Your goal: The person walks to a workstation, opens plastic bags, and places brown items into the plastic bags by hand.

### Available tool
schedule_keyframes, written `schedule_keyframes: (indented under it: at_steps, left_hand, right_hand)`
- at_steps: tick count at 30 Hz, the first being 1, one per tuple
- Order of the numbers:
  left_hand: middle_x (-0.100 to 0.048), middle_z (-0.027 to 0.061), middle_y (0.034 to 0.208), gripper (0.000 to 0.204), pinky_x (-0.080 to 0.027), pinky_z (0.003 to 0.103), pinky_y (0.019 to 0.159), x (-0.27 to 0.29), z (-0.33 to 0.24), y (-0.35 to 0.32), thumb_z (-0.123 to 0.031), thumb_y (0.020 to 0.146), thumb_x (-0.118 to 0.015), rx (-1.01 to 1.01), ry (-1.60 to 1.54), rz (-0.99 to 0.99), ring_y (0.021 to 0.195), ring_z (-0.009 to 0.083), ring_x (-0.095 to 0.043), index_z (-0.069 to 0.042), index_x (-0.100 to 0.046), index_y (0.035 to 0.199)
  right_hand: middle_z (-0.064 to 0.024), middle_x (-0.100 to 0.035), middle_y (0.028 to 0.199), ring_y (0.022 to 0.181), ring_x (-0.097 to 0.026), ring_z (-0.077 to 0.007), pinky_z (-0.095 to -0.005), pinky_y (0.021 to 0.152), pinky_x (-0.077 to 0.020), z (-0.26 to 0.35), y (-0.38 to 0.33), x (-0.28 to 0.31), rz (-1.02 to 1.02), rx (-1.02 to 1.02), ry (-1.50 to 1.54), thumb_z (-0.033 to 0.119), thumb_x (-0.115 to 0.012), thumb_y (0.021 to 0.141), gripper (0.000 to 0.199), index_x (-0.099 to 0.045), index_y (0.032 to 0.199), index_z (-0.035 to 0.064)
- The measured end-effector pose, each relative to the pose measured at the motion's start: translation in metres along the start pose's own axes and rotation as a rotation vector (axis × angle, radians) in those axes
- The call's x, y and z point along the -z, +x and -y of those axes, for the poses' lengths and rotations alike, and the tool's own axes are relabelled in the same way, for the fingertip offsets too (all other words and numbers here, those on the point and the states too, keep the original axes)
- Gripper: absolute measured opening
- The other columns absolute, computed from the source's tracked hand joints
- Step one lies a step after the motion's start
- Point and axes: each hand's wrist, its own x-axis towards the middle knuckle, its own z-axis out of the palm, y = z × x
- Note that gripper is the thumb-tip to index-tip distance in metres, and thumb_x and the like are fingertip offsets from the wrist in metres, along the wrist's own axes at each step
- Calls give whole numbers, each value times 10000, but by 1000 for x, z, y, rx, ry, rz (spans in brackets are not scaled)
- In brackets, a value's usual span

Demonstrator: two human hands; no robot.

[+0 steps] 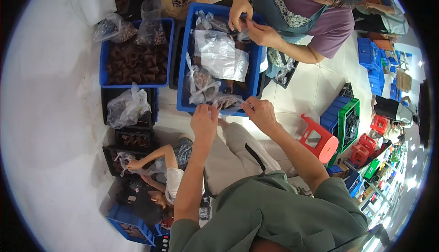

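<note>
Over the near edge of a large blue crate, I hold a clear plastic bag stretched between both hands. Small brownish pieces show inside it; their kind is too blurred to tell. My left hand pinches the bag's left side. My right hand pinches its right side with the fingertips. In the crate lie a stack of flat clear plastic bags and a filled, knotted bag. Across the crate, a co-worker's hands are together over its far right corner.
Left of it stands a blue crate of dark brown pointed pieces, with filled bags on top. A crumpled clear bag lies on a black tray. Another person works at lower left. At right are a red stool and a green crate.
</note>
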Motion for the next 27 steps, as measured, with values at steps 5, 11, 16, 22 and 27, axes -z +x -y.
schedule_keyframes:
  at_steps: [5,11,16,22,27]
  left_hand:
    - [-633,116,747,146,-505,402,611,8,21,0,-153,875,-667,68,-28,59,667,313,-641,-43,-612,954]
    - [-621,102,803,525,-501,333,624,33,23,-5,-93,843,-717,123,-284,263,685,235,-621,-72,-511,1326]
    - [-565,56,930,833,-469,292,769,41,46,-7,-164,767,-808,91,-840,440,846,182,-554,-80,-373,1472]
    - [-552,115,1161,911,-449,393,883,13,54,-8,-215,691,-842,-374,-163,103,977,287,-535,-107,-381,1470]
    - [-572,99,1278,449,-393,442,969,-16,45,10,-80,819,-631,-583,-224,25,1084,348,-537,-124,-580,1263]
  right_hand:
    - [-176,-626,658,626,-633,-375,-443,551,-483,3,-3,4,-8,-37,59,221,-698,846,203,-635,813,31]
    - [-195,-646,735,688,-647,-375,-435,591,-502,7,-4,7,-24,80,13,161,-669,863,143,-657,880,20]
    - [-180,-663,740,669,-666,-339,-401,596,-520,7,0,7,-13,47,122,129,-644,884,127,-666,941,17]
    - [-164,-669,720,652,-679,-297,-378,596,-531,25,1,15,103,-88,132,121,-619,902,133,-666,950,6]
    - [-164,-676,746,675,-684,-307,-387,602,-535,20,2,13,101,25,71,102,-597,909,116,-633,978,15]
